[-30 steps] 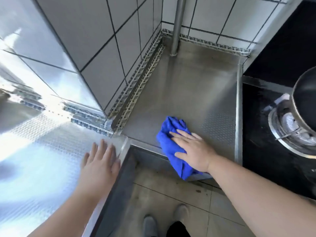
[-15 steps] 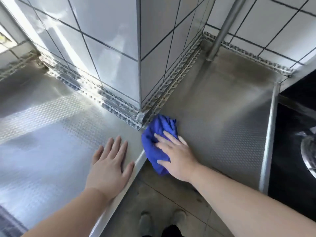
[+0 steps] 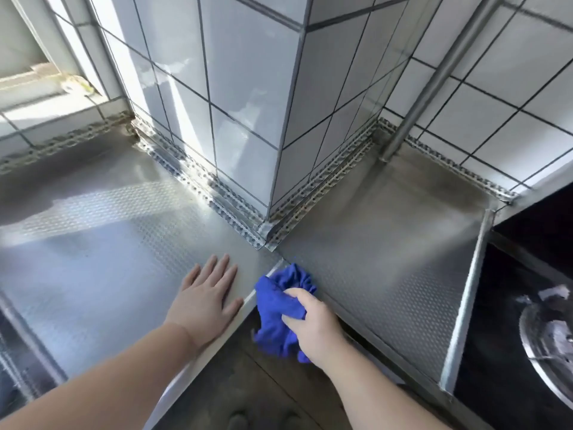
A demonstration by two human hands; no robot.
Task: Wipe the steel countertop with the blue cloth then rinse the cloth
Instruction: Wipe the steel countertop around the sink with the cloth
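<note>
Your right hand [image 3: 313, 330] pinched the soft, light blue cloth [image 3: 279, 308] bunched at the countertop [image 3: 387, 274] near edge; left hand [image 3: 207, 296] lay flat, fingers together.

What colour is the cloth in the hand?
Bright blue. The cloth is gripped in the right hand, seen best in the head view.

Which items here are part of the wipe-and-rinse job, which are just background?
Job:
- blue cloth, gripped by the right hand at the counter's inner corner
- steel countertop
- left hand, flat on the countertop

Background:
- tiled pillar
- metal pipe
- stove burner, far right
- window frame, upper left
</note>
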